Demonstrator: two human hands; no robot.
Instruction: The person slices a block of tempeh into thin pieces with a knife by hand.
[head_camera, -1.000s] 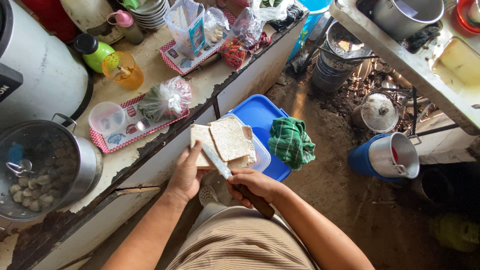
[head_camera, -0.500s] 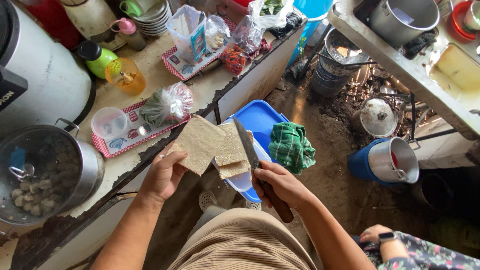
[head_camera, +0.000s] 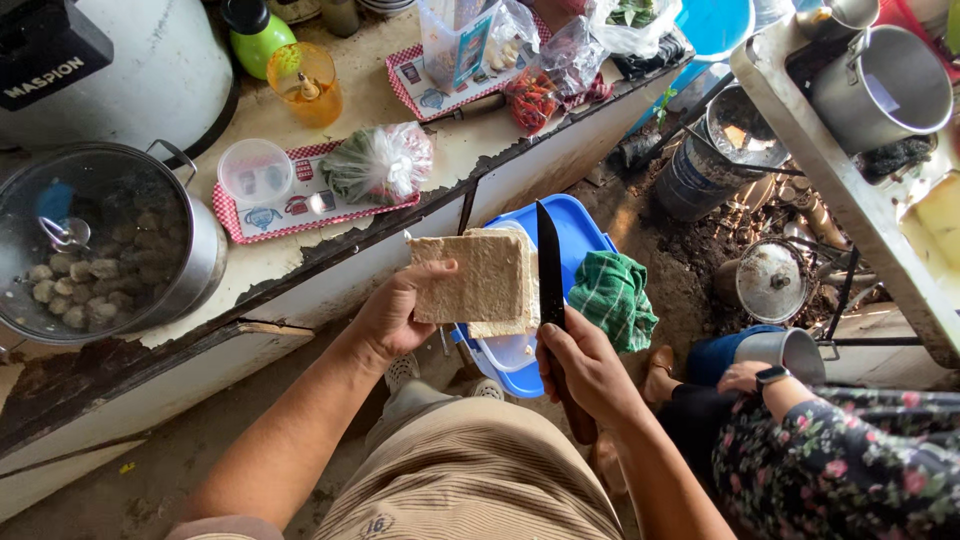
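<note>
Tempeh (head_camera: 470, 280), a pale tan slab, is held up in the left hand (head_camera: 395, 320), with the fingers wrapped behind it and the thumb pressed on its front face, above a blue plastic lid (head_camera: 585, 240) and the clear tub (head_camera: 505, 352) that sits on it. A second, thinner slab seems to lie just behind the first, though the overlap is hard to read. A dark-bladed knife (head_camera: 548, 270) is gripped by its handle in the right hand (head_camera: 585, 370), fingers closed tight round it, and the blade is stood upright against the slab's right edge.

Risk is judged to lie mostly in the free-hand cut. No board is used, so the slab is backed only by the palm; if the blade is drawn through too fast, the left fingers behind could be nicked. A crumbly block could also be split unevenly, and a piece could be dropped past the tub onto the dirt floor (head_camera: 690, 250). A green checked cloth (head_camera: 612, 298) is draped on the lid just beside the blade and could be snagged. Another person's arm in a floral sleeve (head_camera: 840, 450) is seen near the knife hand, so a jostled elbow is possible.
</note>
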